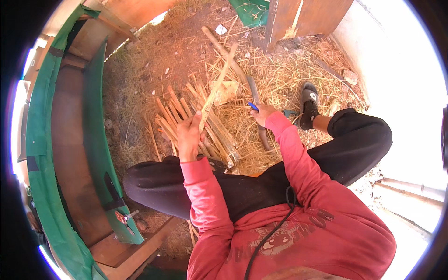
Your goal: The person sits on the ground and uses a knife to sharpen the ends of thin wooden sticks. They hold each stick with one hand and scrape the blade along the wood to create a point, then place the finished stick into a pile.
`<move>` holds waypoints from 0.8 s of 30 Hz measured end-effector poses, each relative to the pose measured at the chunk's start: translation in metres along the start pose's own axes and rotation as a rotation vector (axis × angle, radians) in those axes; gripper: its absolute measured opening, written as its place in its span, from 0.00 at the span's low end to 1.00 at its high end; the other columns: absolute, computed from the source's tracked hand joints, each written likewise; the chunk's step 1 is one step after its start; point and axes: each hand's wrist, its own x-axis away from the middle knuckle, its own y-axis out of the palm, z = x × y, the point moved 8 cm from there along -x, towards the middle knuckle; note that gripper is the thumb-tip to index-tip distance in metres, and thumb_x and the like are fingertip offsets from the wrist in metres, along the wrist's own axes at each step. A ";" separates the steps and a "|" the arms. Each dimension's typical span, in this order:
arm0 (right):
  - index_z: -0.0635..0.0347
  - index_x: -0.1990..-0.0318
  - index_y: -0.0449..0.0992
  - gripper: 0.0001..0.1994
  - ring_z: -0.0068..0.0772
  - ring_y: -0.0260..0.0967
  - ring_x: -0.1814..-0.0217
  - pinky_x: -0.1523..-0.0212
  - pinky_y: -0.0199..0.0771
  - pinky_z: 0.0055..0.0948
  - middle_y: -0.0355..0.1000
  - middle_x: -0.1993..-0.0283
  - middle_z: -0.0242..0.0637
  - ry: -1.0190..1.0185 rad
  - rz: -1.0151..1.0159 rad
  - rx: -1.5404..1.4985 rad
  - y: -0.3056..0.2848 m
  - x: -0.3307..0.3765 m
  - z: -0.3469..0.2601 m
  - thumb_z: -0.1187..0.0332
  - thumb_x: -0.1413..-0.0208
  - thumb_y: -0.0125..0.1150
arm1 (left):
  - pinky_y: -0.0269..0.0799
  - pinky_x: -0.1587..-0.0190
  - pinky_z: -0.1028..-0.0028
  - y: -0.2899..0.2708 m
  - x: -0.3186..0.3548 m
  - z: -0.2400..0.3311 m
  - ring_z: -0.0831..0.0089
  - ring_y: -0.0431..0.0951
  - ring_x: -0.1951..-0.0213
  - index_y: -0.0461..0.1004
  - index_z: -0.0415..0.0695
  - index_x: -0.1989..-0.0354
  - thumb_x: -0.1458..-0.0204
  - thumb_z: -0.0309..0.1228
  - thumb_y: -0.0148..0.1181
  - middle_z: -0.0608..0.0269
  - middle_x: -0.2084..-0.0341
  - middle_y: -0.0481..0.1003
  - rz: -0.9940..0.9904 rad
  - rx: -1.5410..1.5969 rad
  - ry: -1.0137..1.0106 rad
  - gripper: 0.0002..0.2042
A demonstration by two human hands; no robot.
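Observation:
My left hand [189, 135] is closed around the lower end of a long, pale wooden strip [218, 86], which slants up and away to the right. In my right hand [264, 115], the fingers are wrapped round a tool with a blue handle [252, 106]; its working end is hard to make out. Below the strip, a pile of split wooden sticks [175, 109] lies on the ground between my legs. A curved branch [227, 53] rests just beyond, with a dark grey, blade-like stretch [252, 87] near my right hand.
Loose straw [284, 65] covers the reddish soil. To the left runs a wooden trough [70, 135] edged with green sheeting [39, 121]. A wooden panel [310, 21] stands at the far side, and a pale wall [396, 56] rises on the right. My sandalled foot [309, 100] is near it.

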 end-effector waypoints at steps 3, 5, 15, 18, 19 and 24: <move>0.61 0.48 0.68 0.20 0.52 0.74 0.66 0.61 0.75 0.44 0.75 0.66 0.49 -0.086 0.078 -0.102 -0.003 0.008 -0.022 0.53 0.35 0.48 | 0.62 0.83 0.77 -0.021 -0.006 0.001 0.82 0.67 0.84 0.81 0.34 0.66 0.44 0.39 0.63 0.64 0.84 0.74 0.257 -0.272 0.218 0.16; 0.60 0.48 0.67 0.19 0.52 0.74 0.67 0.61 0.74 0.43 0.74 0.67 0.48 -0.215 0.144 -0.212 -0.017 0.030 -0.053 0.53 0.34 0.46 | 0.63 0.83 0.78 -0.025 -0.004 0.014 0.82 0.68 0.85 0.82 0.36 0.67 0.46 0.38 0.66 0.64 0.85 0.74 0.382 -0.381 0.343 0.15; 0.60 0.57 0.73 0.13 0.34 0.68 0.72 0.68 0.67 0.36 0.70 0.73 0.40 -0.358 0.185 -0.470 0.000 0.061 -0.115 0.59 0.34 0.51 | 0.68 0.76 0.73 -0.025 0.054 0.129 0.76 0.72 0.83 0.74 0.41 0.67 0.49 0.37 0.69 0.60 0.85 0.73 0.510 -0.571 0.654 0.13; 0.60 0.54 0.72 0.13 0.28 0.66 0.74 0.71 0.66 0.34 0.68 0.75 0.36 -0.346 0.238 -0.574 -0.002 0.069 -0.113 0.58 0.33 0.51 | 0.69 0.74 0.74 -0.029 0.068 0.148 0.78 0.72 0.79 0.74 0.42 0.64 0.46 0.37 0.67 0.60 0.81 0.75 0.517 -0.632 0.695 0.12; 0.60 0.53 0.71 0.14 0.27 0.66 0.75 0.72 0.66 0.33 0.67 0.75 0.35 -0.332 0.241 -0.602 -0.006 0.073 -0.116 0.58 0.33 0.51 | 0.69 0.74 0.73 -0.031 0.070 0.150 0.75 0.72 0.79 0.73 0.42 0.64 0.46 0.35 0.66 0.59 0.81 0.75 0.497 -0.643 0.725 0.11; 0.61 0.52 0.70 0.14 0.26 0.64 0.78 0.75 0.64 0.32 0.65 0.77 0.33 -0.391 0.250 -0.709 -0.013 0.082 -0.125 0.60 0.33 0.50 | 0.71 0.68 0.68 -0.039 0.072 0.151 0.64 0.76 0.74 0.73 0.43 0.53 0.43 0.26 0.59 0.56 0.73 0.75 0.402 -0.605 0.756 0.10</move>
